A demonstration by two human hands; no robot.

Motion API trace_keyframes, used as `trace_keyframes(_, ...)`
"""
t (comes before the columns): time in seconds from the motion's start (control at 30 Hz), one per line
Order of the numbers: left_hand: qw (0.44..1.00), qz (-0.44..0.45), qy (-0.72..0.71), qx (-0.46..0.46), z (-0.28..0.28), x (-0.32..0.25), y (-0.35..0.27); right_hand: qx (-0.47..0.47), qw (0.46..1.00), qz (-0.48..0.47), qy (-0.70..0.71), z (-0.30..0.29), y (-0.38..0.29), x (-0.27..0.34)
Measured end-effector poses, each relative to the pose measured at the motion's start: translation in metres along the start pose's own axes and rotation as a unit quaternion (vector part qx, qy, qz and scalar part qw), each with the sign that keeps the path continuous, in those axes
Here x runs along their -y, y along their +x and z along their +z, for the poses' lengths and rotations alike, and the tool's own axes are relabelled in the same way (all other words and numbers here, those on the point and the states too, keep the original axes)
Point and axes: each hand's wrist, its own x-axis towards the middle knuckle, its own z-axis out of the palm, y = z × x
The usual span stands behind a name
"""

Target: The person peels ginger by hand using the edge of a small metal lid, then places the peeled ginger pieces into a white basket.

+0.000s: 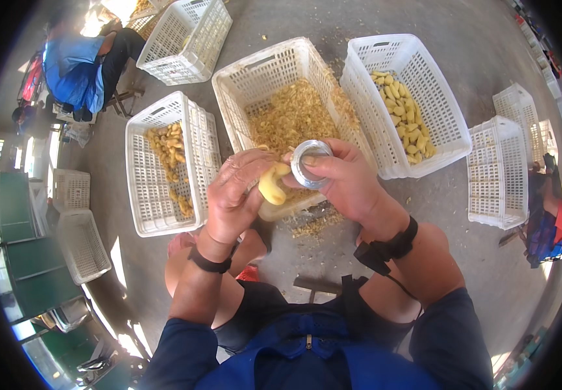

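My left hand [234,183] holds a curved, pale yellow peeled root piece [272,187], probably ginger. Gripped in my right hand [354,183] is a shiny metal ring [305,182], its edge close to the root; whether they touch is unclear. Both hands are over the near end of a white plastic crate [223,100] holding shredded peelings [293,114]. To its left, another crate [137,165] contains brownish, knobbly roots [166,146]. Smooth yellow peeled pieces [405,117] lie in the crate on the right [444,119].
Peel scraps [315,226] litter the concrete floor below the middle crate. A person in blue [74,68] sits at upper left beside another crate [183,48]. Crates [498,170] stand at right, near another seated person [551,219]. An additional crate [83,246] is at left.
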Motion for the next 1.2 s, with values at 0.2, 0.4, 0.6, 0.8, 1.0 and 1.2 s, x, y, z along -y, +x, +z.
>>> trace_keyframes(0.2,1.000,-0.003,-0.022,0.004,0.000,0.004,-0.002,-0.013,0.969,-0.066,-0.237,0.003,-0.005,-0.003)
trace_keyframes(0.4,0.998,-0.015,-0.056,0.020,0.007,0.001,-0.005,-0.011,0.949,-0.106,-0.296,0.008,-0.008,-0.003)
trace_keyframes(0.6,1.000,0.019,0.007,0.015,0.008,0.002,-0.010,-0.050,0.904,-0.075,-0.419,0.010,-0.013,0.009)
trace_keyframes(0.8,1.000,0.010,0.015,0.015,0.010,0.002,-0.009,-0.096,0.911,-0.101,-0.389,0.000,-0.009,0.000)
trace_keyframes(1.0,1.000,-0.025,0.006,0.016,0.009,0.001,-0.010,-0.074,0.914,-0.117,-0.381,-0.003,-0.009,0.000)
trace_keyframes(1.2,1.000,-0.015,-0.011,0.013,0.011,0.001,-0.013,-0.064,0.916,-0.097,-0.385,0.001,-0.008,-0.006)
